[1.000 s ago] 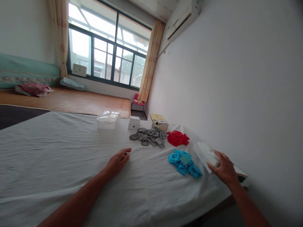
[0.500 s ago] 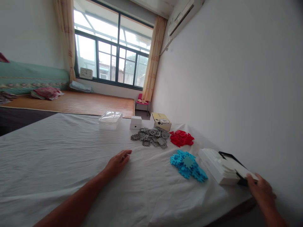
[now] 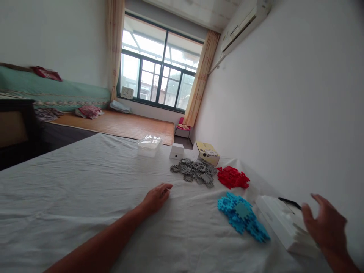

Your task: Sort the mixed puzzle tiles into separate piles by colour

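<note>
My left hand (image 3: pixel 156 197) lies flat on the white sheet (image 3: pixel 85 189), fingers stretched out, holding nothing. My right hand (image 3: pixel 327 225) hovers at the lower right with its fingers spread, just above a white box (image 3: pixel 280 223) beside the wall. A thin black item (image 3: pixel 290 203) shows behind the box. Left of the box lies a pile of blue interlocking foam pieces (image 3: pixel 241 216). Farther back sit a red pile (image 3: pixel 233 177) and a grey pile (image 3: pixel 195 170).
At the far edge stand a clear plastic tub (image 3: pixel 149 145), a small white box (image 3: pixel 176 151) and a yellow carton (image 3: pixel 207 152). A white wall (image 3: pixel 284 113) runs along the right. A bed with a woven mat (image 3: pixel 113 125) lies beyond, under the window.
My right hand has slid back along the white box toward me and lifted off it with its fingers spread. The view has swung left. My left hand stays put.
</note>
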`<state>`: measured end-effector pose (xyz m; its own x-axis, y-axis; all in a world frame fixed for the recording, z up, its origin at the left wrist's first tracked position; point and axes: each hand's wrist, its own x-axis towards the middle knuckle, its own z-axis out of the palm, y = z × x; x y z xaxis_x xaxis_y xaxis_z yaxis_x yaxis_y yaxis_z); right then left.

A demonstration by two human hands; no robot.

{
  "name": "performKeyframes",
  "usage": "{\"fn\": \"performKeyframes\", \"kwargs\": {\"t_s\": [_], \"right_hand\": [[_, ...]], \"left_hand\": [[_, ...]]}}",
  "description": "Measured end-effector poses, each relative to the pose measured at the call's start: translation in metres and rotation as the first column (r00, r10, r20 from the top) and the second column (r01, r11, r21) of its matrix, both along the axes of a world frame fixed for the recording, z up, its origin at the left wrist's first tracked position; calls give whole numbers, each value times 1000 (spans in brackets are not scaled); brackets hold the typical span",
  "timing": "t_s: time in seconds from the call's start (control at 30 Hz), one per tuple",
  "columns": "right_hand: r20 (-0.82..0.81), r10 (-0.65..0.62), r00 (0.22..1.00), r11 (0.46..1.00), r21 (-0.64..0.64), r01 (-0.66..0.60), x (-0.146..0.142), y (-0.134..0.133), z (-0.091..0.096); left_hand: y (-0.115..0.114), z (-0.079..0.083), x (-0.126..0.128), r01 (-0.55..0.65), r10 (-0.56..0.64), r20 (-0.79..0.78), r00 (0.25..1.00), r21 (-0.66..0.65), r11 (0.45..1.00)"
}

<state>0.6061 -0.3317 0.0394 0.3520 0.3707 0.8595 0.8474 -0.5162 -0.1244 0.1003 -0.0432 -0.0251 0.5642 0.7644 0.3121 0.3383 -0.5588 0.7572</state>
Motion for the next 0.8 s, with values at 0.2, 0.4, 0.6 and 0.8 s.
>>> {"fn": "performKeyframes", "kwargs": {"t_s": [0.2, 0.4, 0.6, 0.8], "right_hand": [[9, 481, 877, 831, -325, -452, -146, 118, 11], [-151, 678, 720, 563, -522, -640, -244, 217, -11], [-199, 701, 684, 484, -572, -662, -327, 320, -16], [-141, 670, 729, 526, -602, -600, -403, 422, -15]], "left_hand": [[0, -5, -1, 20, -22, 30, 999, 55, 998], [-1, -9, 1, -5, 1, 136, 991, 28, 1000], [8, 1, -2, -188, 215, 446, 869, -105, 977], [25, 6, -21, -344, 443, 579, 684, -280, 896]]}}
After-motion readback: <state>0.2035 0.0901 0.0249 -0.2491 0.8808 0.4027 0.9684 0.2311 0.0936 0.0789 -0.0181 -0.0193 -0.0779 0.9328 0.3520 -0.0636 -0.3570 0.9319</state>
